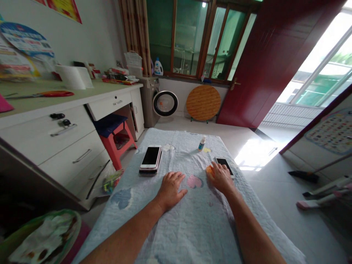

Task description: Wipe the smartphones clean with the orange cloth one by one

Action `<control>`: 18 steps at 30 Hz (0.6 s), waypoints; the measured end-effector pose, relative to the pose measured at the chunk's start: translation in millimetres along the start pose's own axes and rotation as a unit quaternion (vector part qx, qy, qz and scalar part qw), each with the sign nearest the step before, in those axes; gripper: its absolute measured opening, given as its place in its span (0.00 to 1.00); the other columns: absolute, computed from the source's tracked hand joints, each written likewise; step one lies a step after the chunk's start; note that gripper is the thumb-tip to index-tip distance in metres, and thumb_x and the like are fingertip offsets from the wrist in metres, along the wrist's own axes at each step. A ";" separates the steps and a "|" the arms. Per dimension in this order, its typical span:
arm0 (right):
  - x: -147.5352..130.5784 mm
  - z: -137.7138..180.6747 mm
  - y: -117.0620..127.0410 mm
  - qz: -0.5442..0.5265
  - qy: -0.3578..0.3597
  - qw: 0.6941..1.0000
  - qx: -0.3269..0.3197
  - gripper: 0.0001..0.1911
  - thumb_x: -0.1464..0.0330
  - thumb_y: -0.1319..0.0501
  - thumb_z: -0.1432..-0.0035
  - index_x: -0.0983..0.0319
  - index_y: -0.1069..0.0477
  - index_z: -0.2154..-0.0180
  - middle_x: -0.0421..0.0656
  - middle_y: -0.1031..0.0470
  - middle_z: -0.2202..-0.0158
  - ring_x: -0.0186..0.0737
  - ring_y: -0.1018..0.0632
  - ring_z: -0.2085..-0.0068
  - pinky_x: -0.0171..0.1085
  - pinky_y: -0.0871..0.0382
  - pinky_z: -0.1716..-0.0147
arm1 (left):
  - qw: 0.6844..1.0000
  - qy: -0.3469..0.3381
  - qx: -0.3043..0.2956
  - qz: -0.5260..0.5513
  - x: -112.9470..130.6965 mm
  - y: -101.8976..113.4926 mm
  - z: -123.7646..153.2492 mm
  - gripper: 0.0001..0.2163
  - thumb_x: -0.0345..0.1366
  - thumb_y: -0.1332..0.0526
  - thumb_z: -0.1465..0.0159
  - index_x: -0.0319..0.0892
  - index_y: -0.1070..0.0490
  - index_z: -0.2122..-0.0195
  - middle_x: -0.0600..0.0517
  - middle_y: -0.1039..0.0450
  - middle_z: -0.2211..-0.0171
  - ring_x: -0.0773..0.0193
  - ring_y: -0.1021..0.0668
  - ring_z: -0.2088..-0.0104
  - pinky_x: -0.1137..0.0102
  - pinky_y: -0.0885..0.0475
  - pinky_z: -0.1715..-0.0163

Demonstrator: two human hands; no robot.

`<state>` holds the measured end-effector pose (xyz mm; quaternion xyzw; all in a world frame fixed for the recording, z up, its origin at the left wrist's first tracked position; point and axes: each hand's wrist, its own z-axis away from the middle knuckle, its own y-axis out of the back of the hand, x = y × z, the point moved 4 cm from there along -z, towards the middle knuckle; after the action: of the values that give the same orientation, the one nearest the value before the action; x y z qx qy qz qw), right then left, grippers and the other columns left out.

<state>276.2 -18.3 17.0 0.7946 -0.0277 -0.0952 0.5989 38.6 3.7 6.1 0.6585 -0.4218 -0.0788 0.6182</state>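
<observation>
My left hand (pixel 172 189) lies flat on the light blue quilted cover, fingers stretched and thumb apart, holding nothing. A stack of phones (pixel 150 157) is just beyond it to the left, the top one white with a dark screen. My right hand (pixel 222 178) is closed over an orange cloth (pixel 209 171), part of which sticks out on its left side. Beside and partly under those fingers lies another white phone (pixel 227 167) with a dark screen. Farther back stands a small spray bottle (pixel 201 144) with a blue label and a whitish top.
The quilted cover (pixel 192 227) spreads over the table. Left of it are a white desk with drawers (pixel 66 135), a red stool (pixel 117 137) and a waste bin (pixel 79 234). A washing machine (pixel 151 97) with its door open and a round wooden tabletop (pixel 203 102) stand behind.
</observation>
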 end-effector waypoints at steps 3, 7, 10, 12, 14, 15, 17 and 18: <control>-3.4 -2.1 1.3 -0.010 -0.007 1.000 -0.014 0.13 0.64 0.44 0.39 0.60 0.28 0.55 0.50 0.26 0.58 0.49 0.29 0.56 0.42 0.40 0.58 | 1.000 -0.002 0.004 0.001 0.2 0.3 0.3 0.23 0.41 0.35 0.41 0.43 0.32 0.45 0.46 0.31 0.44 0.50 0.32 0.45 0.56 0.39 0.44; -15.5 -8.2 8.9 -0.083 0.019 0.995 -0.058 0.08 0.67 0.44 0.39 0.60 0.27 0.62 0.47 0.27 0.62 0.42 0.27 0.60 0.36 0.40 0.62 | 1.000 -0.002 0.009 0.004 -0.8 0.9 0.6 0.23 0.41 0.35 0.42 0.44 0.32 0.45 0.47 0.31 0.44 0.50 0.32 0.46 0.56 0.38 0.44; -30.9 -9.4 14.9 -0.128 0.043 0.988 -0.074 0.08 0.67 0.45 0.39 0.61 0.27 0.64 0.44 0.27 0.64 0.38 0.27 0.64 0.34 0.40 0.64 | 1.000 -0.009 0.016 0.011 -0.9 1.8 0.1 0.22 0.40 0.35 0.42 0.43 0.31 0.46 0.46 0.31 0.45 0.50 0.31 0.47 0.56 0.37 0.45; -42.0 -6.1 14.2 -0.137 0.049 0.987 -0.072 0.08 0.68 0.45 0.39 0.60 0.27 0.63 0.44 0.27 0.64 0.38 0.26 0.64 0.33 0.40 0.64 | 0.999 -0.023 0.029 0.020 0.5 2.9 -0.2 0.20 0.39 0.37 0.40 0.42 0.31 0.47 0.46 0.29 0.47 0.52 0.30 0.48 0.57 0.36 0.45; -51.4 -0.1 8.8 -0.143 0.043 0.987 -0.061 0.10 0.71 0.46 0.39 0.59 0.28 0.59 0.44 0.26 0.63 0.38 0.26 0.63 0.34 0.40 0.64 | 0.997 -0.043 0.052 0.027 2.9 5.0 -0.2 0.18 0.36 0.38 0.39 0.43 0.31 0.47 0.47 0.28 0.48 0.54 0.29 0.48 0.57 0.35 0.45; -55.2 3.3 5.1 -0.144 0.043 0.987 -0.053 0.12 0.71 0.47 0.38 0.59 0.28 0.56 0.44 0.26 0.62 0.39 0.26 0.62 0.34 0.39 0.64 | 0.996 -0.054 0.070 0.026 4.2 6.9 -0.1 0.17 0.35 0.39 0.39 0.43 0.31 0.48 0.47 0.28 0.48 0.54 0.29 0.48 0.57 0.35 0.45; -60.8 9.6 -2.3 -0.139 0.054 0.988 -0.035 0.12 0.70 0.47 0.37 0.58 0.29 0.54 0.44 0.27 0.61 0.39 0.27 0.61 0.34 0.39 0.62 | 0.991 -0.074 0.112 0.008 6.7 13.8 0.3 0.16 0.32 0.40 0.39 0.43 0.30 0.48 0.46 0.28 0.48 0.54 0.29 0.48 0.56 0.36 0.45; -62.6 12.1 -5.5 -0.136 0.065 0.988 -0.029 0.11 0.68 0.47 0.36 0.58 0.29 0.56 0.44 0.28 0.62 0.39 0.28 0.61 0.34 0.39 0.62 | 0.987 -0.081 0.135 -0.009 7.4 19.0 0.4 0.16 0.31 0.40 0.39 0.43 0.30 0.49 0.46 0.28 0.48 0.54 0.29 0.48 0.55 0.36 0.44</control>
<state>212.2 -18.3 15.9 0.7777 0.1222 -0.1245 0.6040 34.3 0.9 25.9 0.7312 -0.4713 -0.0796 0.4867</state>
